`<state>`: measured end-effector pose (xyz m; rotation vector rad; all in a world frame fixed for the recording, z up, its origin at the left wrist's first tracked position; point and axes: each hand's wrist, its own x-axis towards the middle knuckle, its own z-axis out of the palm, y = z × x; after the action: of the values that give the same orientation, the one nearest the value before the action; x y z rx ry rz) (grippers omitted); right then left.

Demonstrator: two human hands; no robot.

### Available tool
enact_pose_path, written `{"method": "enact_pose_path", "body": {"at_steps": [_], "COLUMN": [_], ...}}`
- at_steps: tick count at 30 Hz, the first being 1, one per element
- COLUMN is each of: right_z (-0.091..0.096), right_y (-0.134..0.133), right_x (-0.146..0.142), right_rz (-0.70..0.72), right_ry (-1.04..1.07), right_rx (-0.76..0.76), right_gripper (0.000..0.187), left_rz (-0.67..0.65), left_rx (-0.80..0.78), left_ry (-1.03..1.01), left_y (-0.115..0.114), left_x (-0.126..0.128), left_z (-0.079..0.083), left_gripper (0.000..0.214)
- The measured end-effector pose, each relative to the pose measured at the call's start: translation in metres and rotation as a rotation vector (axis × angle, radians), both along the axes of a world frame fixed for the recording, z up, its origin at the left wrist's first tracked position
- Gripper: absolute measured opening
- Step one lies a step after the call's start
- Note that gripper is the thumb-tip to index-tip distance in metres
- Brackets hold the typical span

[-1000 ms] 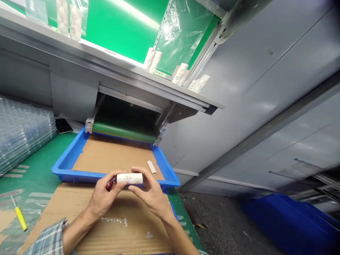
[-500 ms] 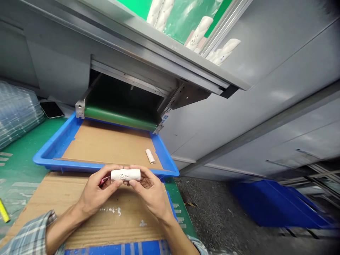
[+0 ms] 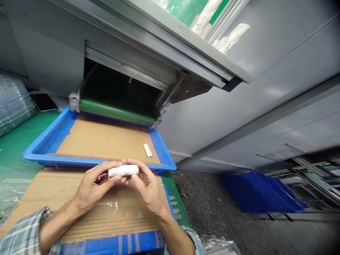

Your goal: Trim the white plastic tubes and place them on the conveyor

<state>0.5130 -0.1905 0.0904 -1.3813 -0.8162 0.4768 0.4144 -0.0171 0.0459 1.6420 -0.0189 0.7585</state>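
Between my two hands lies a short white tube [image 3: 123, 170] with dark markings, held roughly level. My left hand [image 3: 97, 182] grips its left part with thumb and fingers. A small pink-red object [image 3: 102, 176] shows inside that same hand; its kind is hidden. At the tube's right part, my right hand [image 3: 146, 186] curls around it with the thumb on the near side. Just beyond, another white tube [image 3: 148, 151] lies on cardboard in a blue tray [image 3: 34, 155].
A green conveyor belt [image 3: 117, 111] ends over the tray. Below my hands is a cardboard sheet [image 3: 87, 226]. A phone [image 3: 44, 102] and clear plastic trays [image 3: 14, 104] sit at left. White tubes [image 3: 235, 37] protrude above the metal ledge [image 3: 170, 39]. A blue bin [image 3: 255, 193] stands right.
The tube in my hands has rolled, so its markings now face lower, and its right end tilts up slightly. My head view has shifted a little.
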Motion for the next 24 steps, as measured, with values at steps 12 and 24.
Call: {"method": "enact_pose_path", "body": {"at_steps": [12,24], "right_z": [0.0016,-0.0019], "right_y": [0.0005,-0.0009], "right_x": [-0.0021,0.001], "right_rz": [-0.099,-0.099], "right_ry": [-0.013,-0.199], "right_rx": [-0.087,-0.09], "right_gripper": [0.035,0.031], "left_rz": [-0.005,0.007], "left_rx": [-0.029,-0.058], "left_ry": [0.109,0.14], "left_y": [-0.0006,0.0005], "left_x": [-0.0022,-0.0008], "left_z": [0.0044,-0.0001], "left_gripper": [0.026,0.035]}}
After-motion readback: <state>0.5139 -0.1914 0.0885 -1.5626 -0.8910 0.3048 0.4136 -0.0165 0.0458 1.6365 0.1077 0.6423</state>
